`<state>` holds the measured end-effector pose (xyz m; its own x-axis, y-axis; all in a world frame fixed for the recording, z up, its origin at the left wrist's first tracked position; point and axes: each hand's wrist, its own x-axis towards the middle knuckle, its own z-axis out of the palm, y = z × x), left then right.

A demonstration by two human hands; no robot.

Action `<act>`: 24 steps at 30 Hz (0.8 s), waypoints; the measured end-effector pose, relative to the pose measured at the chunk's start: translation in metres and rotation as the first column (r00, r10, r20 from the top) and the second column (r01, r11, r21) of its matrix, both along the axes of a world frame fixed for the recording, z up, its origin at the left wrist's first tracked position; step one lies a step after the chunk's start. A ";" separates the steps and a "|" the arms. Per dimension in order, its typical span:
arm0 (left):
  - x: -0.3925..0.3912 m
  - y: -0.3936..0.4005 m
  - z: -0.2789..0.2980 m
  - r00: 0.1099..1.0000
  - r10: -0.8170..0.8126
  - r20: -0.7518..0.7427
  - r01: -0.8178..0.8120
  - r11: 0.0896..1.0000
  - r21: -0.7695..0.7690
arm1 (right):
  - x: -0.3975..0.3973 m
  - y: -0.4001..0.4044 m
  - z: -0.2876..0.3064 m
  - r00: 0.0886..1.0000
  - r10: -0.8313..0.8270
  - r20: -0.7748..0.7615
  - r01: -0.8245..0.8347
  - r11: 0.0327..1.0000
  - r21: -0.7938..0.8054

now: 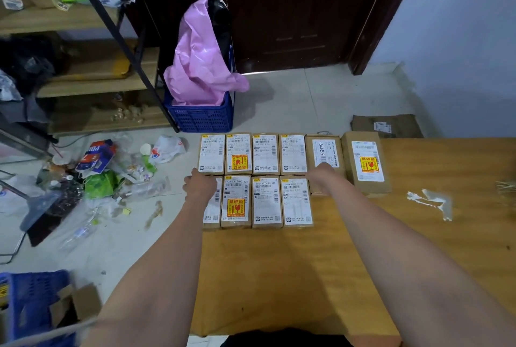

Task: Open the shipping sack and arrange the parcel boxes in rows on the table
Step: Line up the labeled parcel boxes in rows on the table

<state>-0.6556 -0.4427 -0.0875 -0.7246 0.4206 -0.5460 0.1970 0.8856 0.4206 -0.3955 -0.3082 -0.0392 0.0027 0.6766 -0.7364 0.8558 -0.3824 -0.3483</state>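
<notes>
Wooden desk (349, 249) fills the lower right; tiled floor (293, 101) beyond it, dark door behind. Parcel boxes (266, 201) lie flat on the desk's far left corner, labels up, in two rows, sides touching. Back row: six boxes, the two rightmost larger, the last one (365, 162) slightly skewed. Front row: four fully visible, plus a fifth box (317, 189) mostly hidden under the right forearm.

Left hand (199, 183) rests on the far left end of the front row, over the outermost box, knuckles toward camera. Fingers curled down out of sight, so can't tell if it grips anything. Right hand (324, 172) lies on the fifth back-row box (324, 151), near its front edge. Fingers hidden too, grip unclear.

Blue crate (201, 117) on the floor past the desk, pink plastic bag (201, 59) standing in it. Litter pile (111, 173) on the floor left of the desk. Shelving unit (92, 67) at far left.
</notes>
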 end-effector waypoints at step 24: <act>0.186 0.134 0.041 0.897 -0.418 0.144 0.390 0.901 0.191 | 0.119 0.082 0.010 0.989 -0.141 -0.053 0.149 0.968 0.201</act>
<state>-0.4700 -0.3092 -0.0467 -0.3713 0.7450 -0.5542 0.4336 0.6669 0.6060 -0.2768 -0.2264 -0.0291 0.0867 0.8065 -0.5848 0.7811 -0.4193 -0.4626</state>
